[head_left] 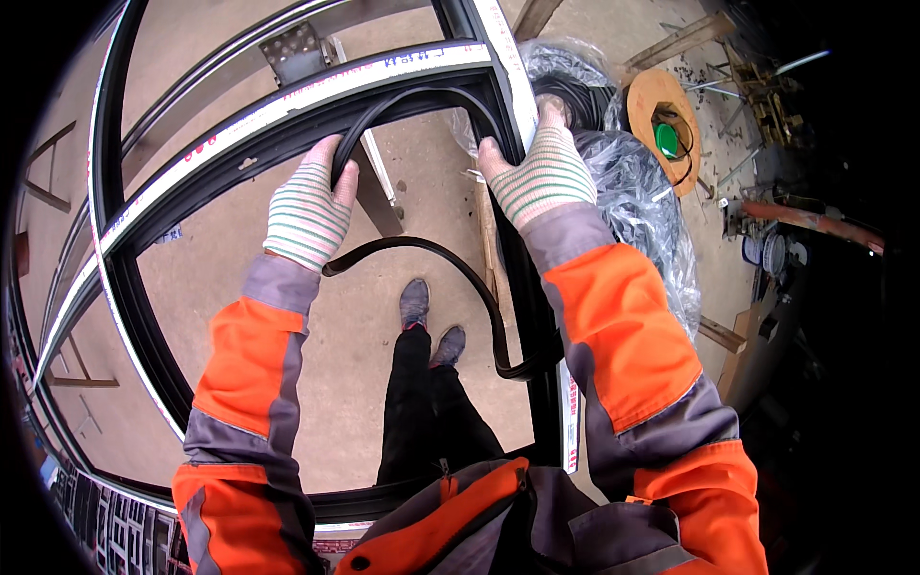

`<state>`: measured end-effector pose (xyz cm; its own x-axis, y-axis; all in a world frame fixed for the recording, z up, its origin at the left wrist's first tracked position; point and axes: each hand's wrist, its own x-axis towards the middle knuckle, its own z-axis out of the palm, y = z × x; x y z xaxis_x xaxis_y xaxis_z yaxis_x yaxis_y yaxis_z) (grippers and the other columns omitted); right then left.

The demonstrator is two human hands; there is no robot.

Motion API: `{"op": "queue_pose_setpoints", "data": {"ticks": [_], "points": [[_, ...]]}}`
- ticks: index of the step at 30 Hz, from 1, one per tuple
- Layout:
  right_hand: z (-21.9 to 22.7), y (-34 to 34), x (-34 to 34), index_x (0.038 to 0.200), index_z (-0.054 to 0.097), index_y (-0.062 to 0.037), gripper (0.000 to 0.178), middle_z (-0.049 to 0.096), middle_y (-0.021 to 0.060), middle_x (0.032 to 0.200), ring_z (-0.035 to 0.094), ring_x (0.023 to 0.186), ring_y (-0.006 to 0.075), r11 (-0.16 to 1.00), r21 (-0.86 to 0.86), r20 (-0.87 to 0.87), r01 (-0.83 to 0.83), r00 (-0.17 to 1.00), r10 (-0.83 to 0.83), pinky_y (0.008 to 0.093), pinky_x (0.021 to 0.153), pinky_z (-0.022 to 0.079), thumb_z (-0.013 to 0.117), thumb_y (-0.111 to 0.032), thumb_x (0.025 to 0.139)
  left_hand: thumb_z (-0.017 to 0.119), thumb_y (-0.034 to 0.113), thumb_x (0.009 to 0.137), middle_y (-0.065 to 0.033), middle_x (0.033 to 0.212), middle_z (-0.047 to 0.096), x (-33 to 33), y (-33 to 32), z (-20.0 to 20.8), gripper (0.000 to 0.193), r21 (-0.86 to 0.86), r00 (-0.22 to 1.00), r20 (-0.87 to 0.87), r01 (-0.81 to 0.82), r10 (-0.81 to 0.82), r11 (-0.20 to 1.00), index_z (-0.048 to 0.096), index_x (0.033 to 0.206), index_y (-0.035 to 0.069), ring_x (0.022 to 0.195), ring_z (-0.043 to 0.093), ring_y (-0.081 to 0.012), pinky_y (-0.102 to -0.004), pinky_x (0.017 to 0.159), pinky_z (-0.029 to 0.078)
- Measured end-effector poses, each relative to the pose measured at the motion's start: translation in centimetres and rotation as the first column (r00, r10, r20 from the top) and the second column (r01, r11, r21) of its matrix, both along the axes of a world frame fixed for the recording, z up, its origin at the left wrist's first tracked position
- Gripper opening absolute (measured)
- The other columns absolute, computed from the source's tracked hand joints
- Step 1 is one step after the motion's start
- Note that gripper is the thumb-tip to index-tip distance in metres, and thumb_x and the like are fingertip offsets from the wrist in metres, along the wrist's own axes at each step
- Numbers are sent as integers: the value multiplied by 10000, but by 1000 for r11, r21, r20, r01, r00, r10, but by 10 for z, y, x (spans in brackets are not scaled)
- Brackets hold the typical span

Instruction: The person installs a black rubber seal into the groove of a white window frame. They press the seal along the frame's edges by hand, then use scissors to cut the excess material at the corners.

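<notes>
A black rubber gasket strip (422, 242) arcs across the upper corner of a dark window frame (525, 316). My left hand (309, 213), in a striped knit glove, is closed round the strip just inside the frame's far bar. From below this hand the strip loops down through the opening to the right bar. My right hand (539, 174), gloved alike, grips the right bar near the corner. Its thumb lies at the inner edge beside the strip, and its fingers reach over the outer side. White printed film (407, 65) covers the frame's faces.
Clear plastic wrapping (632, 192) and a coil of black strip (580, 101) lie right of the frame. Beyond them are an orange-brown spool (644, 96) holding a green round thing (666, 141), and wooden beams (685, 40). My feet stand on the concrete floor within the opening.
</notes>
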<state>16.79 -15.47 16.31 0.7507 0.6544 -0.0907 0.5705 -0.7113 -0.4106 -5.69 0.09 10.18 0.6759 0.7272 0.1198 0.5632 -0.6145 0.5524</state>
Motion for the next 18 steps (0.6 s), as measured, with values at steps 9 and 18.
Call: {"op": "queue_pose_setpoints", "data": {"ticks": [9, 18], "points": [[0, 28, 8, 1363, 474, 63, 730, 667, 301, 1294, 698, 1166, 419, 987, -128, -61, 95, 993, -104, 462, 1013, 556, 792, -385, 883, 705, 319, 1013, -203, 968, 768, 48, -5, 19, 426, -122, 997, -82, 2, -12, 993, 632, 1296, 9, 895, 766, -366, -409, 795, 599], [6, 26, 8, 1368, 451, 74, 726, 702, 307, 1211, 720, 1110, 428, 989, -112, -114, 95, 988, -108, 460, 973, 575, 795, -346, 887, 662, 226, 1061, -138, 1193, 735, 71, -5, 11, 479, -380, 981, 184, 130, -63, 916, 566, 1486, 26, 1018, 691, -164, -307, 884, 560]]}}
